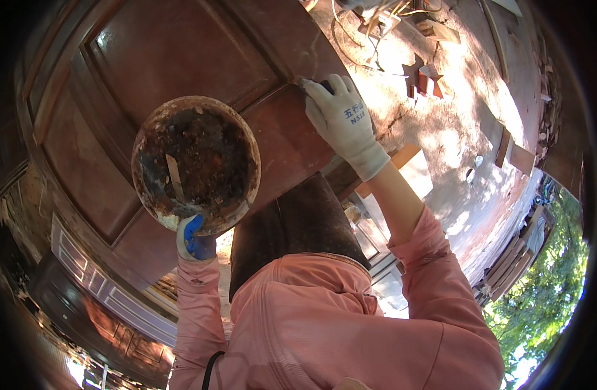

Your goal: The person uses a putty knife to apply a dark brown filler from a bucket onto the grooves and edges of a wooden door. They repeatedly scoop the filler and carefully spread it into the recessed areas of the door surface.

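Note:
My left hand (193,239), in a white glove with a blue palm, grips the near rim of a round, crusted basin (254,153). Dark brown, lumpy paste (210,146) lines the basin, and a flat pale strip (174,175) lies in it. Under the basin spreads a reddish-brown panelled wooden door (181,52). My right hand (345,123), in a white glove, is closed at the door's right part, beside a panel groove. A small dark tool (325,86) shows between its fingers; most of it is hidden, so its exact kind is unclear.
Wood offcuts (438,31) and cables lie on the sunlit ground at the upper right. Stacked boards (511,266) stand at the far right near green foliage. More panelled doors (97,312) lean at the lower left. My dark-trousered legs (292,227) are close to the door's near edge.

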A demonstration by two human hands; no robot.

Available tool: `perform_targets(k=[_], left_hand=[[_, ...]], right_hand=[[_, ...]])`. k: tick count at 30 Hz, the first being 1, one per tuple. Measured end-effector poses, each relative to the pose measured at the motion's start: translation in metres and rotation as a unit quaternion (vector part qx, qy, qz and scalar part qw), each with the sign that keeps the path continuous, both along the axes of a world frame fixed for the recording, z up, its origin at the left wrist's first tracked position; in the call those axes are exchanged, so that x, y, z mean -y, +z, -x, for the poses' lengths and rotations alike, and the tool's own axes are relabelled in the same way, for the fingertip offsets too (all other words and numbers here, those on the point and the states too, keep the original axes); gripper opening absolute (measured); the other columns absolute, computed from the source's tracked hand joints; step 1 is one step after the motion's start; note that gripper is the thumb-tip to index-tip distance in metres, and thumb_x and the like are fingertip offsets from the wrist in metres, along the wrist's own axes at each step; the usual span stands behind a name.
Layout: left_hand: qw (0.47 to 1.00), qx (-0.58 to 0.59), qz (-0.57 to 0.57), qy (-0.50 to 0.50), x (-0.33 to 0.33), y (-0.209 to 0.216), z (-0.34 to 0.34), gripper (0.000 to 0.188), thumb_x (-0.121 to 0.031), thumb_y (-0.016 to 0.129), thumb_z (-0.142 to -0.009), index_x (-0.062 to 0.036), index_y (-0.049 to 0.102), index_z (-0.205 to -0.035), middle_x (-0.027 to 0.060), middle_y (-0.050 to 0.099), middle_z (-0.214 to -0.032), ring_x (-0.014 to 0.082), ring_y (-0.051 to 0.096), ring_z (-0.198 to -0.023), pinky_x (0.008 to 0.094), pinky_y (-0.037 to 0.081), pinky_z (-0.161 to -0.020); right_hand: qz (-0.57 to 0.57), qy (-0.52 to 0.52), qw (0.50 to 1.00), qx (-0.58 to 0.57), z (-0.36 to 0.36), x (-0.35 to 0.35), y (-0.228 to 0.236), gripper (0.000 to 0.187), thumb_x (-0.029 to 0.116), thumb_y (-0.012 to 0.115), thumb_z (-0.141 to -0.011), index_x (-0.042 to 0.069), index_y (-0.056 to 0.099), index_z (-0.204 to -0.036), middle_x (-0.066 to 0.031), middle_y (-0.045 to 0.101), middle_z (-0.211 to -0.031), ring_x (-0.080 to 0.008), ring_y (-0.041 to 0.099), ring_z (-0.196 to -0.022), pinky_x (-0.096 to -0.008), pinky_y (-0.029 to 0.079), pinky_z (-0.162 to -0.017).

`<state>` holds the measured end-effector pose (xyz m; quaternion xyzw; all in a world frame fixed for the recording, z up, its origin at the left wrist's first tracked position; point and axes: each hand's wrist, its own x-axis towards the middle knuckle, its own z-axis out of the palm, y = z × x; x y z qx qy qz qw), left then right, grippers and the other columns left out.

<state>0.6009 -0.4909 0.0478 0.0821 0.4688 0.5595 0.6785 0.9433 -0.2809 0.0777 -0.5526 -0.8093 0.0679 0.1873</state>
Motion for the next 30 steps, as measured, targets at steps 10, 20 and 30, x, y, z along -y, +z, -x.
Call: perform_targets(k=[10, 20, 30], left_hand=[[0.984, -0.175, -0.029, -0.021, 0.006, -0.001, -0.006, 0.024, -0.011, 0.063, -0.092, 0.0011, 0.067, -0.112, 0.0154, 0.070, -0.116, 0.0294, 0.068, -0.108, 0.0435, 0.059, -0.093], [0.999, -0.008, 0.028, 0.026, -0.009, 0.012, -0.013, 0.030, -0.011, 0.061, -0.088, 0.0011, 0.068, -0.115, 0.0150, 0.070, -0.117, 0.0297, 0.068, -0.109, 0.0433, 0.057, -0.097], [0.992, 0.079, 0.090, 0.046, -0.014, 0.014, -0.010, 0.036, -0.010, 0.060, -0.087, 0.0020, 0.066, -0.120, 0.0166, 0.069, -0.123, 0.0317, 0.066, -0.115, 0.0448, 0.055, -0.101]], right_hand=[[0.005, 0.035, 0.998, 0.052, -0.004, -0.002, -0.004, 0.031, 0.016, 0.070, -0.085, 0.012, 0.068, -0.116, -0.0080, 0.060, -0.099, -0.0269, 0.061, -0.091, -0.0369, 0.057, -0.077], [0.029, 0.071, 0.994, 0.072, -0.007, -0.008, 0.008, 0.026, 0.014, 0.069, -0.086, 0.008, 0.067, -0.112, -0.0120, 0.057, -0.094, -0.0311, 0.059, -0.090, -0.0417, 0.053, -0.074], [0.100, 0.050, 0.993, 0.047, -0.014, -0.018, 0.022, 0.023, 0.020, 0.067, -0.090, 0.010, 0.069, -0.110, -0.0115, 0.062, -0.103, -0.0307, 0.062, -0.099, -0.0413, 0.055, -0.083]])
